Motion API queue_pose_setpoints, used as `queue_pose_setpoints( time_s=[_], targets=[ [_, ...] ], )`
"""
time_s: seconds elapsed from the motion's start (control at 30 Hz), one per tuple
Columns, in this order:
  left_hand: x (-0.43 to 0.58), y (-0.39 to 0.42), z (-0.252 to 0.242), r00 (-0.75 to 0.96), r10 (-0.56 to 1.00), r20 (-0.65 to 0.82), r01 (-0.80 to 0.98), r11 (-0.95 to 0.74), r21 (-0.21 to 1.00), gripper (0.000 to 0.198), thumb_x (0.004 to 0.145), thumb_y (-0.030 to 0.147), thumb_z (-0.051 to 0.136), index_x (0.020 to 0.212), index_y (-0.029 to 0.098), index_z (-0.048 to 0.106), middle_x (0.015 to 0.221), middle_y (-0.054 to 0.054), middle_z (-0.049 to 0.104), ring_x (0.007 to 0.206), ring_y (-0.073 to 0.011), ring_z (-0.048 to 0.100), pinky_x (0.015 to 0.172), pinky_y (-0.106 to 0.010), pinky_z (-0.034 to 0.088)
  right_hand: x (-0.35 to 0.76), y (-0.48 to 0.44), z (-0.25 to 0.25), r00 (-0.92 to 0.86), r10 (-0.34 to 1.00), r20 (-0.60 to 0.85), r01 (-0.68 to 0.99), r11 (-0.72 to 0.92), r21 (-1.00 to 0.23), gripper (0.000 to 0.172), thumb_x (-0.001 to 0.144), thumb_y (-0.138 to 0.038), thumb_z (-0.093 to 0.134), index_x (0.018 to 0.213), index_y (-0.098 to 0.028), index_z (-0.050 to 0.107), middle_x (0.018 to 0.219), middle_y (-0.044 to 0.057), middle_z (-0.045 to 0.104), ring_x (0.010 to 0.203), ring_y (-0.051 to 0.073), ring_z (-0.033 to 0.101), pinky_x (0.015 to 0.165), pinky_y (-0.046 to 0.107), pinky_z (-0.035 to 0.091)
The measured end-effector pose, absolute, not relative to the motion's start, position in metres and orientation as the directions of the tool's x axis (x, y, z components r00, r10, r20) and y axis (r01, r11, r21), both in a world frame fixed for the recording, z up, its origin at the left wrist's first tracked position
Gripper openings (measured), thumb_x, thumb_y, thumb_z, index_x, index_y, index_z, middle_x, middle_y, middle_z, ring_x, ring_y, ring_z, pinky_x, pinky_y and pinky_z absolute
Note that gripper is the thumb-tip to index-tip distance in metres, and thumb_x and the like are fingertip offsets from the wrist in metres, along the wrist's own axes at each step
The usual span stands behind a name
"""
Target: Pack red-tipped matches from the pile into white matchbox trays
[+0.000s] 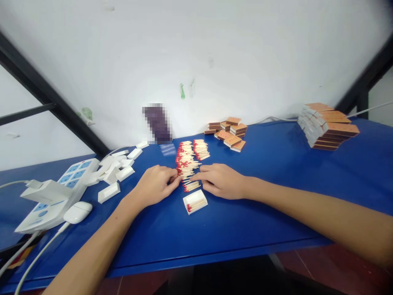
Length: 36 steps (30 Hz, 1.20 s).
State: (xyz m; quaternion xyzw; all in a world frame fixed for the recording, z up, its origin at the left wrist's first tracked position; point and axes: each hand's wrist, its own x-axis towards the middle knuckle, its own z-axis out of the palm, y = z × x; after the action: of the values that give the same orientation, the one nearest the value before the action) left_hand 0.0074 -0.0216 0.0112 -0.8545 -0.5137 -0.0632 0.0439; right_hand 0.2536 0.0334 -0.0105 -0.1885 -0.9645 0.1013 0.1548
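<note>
Here, the left hand (pixel 159 184) is curled up, with its fingertips at the red heads of the matches (pixel 186 157). The right hand (pixel 222 180) pokes its pointing finger at the plain ends, and its other fingers are bent. I cannot tell if either hand is pinching a match.

The matches lie in a heap on the blue table (pixel 260 229), between the hands and behind them. The sticks lie mostly sideways, a bit slanted, red heads to the left. A smaller bunch (pixel 201 149) lies just beside the heap's far end.

In front of the heap sits a white matchbox tray (pixel 193 197) with a few matches in it, heads left too. More white trays (pixel 109 192) lie on the left, by a power strip (pixel 70 180). Brown matchboxes (pixel 232 141) are piled near the wall, and a big stack (pixel 337 129) stands far right.
</note>
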Motion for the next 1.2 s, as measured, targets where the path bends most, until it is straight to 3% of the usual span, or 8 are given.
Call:
queue_pose_setpoints(
  time_s=[0.23, 0.5, 0.8, 1.2],
  targets=[
    [0.0054, -0.0215, 0.0124, 0.414, 0.894, 0.169, 0.909, -0.415, -0.035, 0.039, 0.096, 0.036, 0.042, 0.061, 0.02, 0.035, 0.057, 0.0, 0.049, 0.053, -0.0159, 0.044, 0.057, -0.03, 0.025, 0.2542, 0.0334, -0.0095, -0.877, 0.396, 0.273, 0.316, 0.902, -0.292, 0.039, 0.094, -0.016, 0.043, 0.126, -0.022, 0.065, 0.096, 0.005, 0.063, 0.077, 0.016, 0.056, 0.068, 0.029, 0.037],
    [0.0016, -0.0212, 0.0126, 0.429, 0.891, 0.149, 0.903, -0.428, -0.039, 0.037, 0.095, 0.035, 0.044, 0.063, 0.02, 0.035, 0.057, 0.001, 0.049, 0.052, -0.0157, 0.045, 0.055, -0.031, 0.023, 0.2534, 0.0318, -0.0077, -0.861, 0.431, 0.271, 0.354, 0.889, -0.292, 0.037, 0.098, -0.024, 0.043, 0.129, -0.022, 0.063, 0.101, 0.008, 0.059, 0.079, 0.017, 0.056, 0.069, 0.03, 0.042],
    [0.004, -0.0218, 0.0116, 0.469, 0.871, 0.149, 0.881, -0.473, -0.006, 0.03, 0.096, 0.033, 0.044, 0.07, 0.02, 0.042, 0.061, 0.001, 0.053, 0.056, -0.0154, 0.049, 0.058, -0.029, 0.028, 0.2531, 0.0316, -0.0075, -0.864, 0.426, 0.269, 0.355, 0.893, -0.276, 0.036, 0.098, -0.025, 0.043, 0.127, -0.022, 0.064, 0.099, 0.007, 0.06, 0.078, 0.017, 0.056, 0.067, 0.029, 0.039],
    [0.0009, -0.0207, 0.0115, 0.469, 0.875, 0.125, 0.882, -0.47, -0.017, 0.035, 0.096, 0.033, 0.043, 0.064, 0.02, 0.039, 0.056, 0.001, 0.05, 0.053, -0.0149, 0.047, 0.057, -0.03, 0.026, 0.2528, 0.032, -0.0083, -0.869, 0.426, 0.252, 0.364, 0.895, -0.258, 0.036, 0.098, -0.024, 0.044, 0.127, -0.022, 0.064, 0.101, 0.008, 0.062, 0.078, 0.017, 0.057, 0.067, 0.03, 0.039]
  ],
)
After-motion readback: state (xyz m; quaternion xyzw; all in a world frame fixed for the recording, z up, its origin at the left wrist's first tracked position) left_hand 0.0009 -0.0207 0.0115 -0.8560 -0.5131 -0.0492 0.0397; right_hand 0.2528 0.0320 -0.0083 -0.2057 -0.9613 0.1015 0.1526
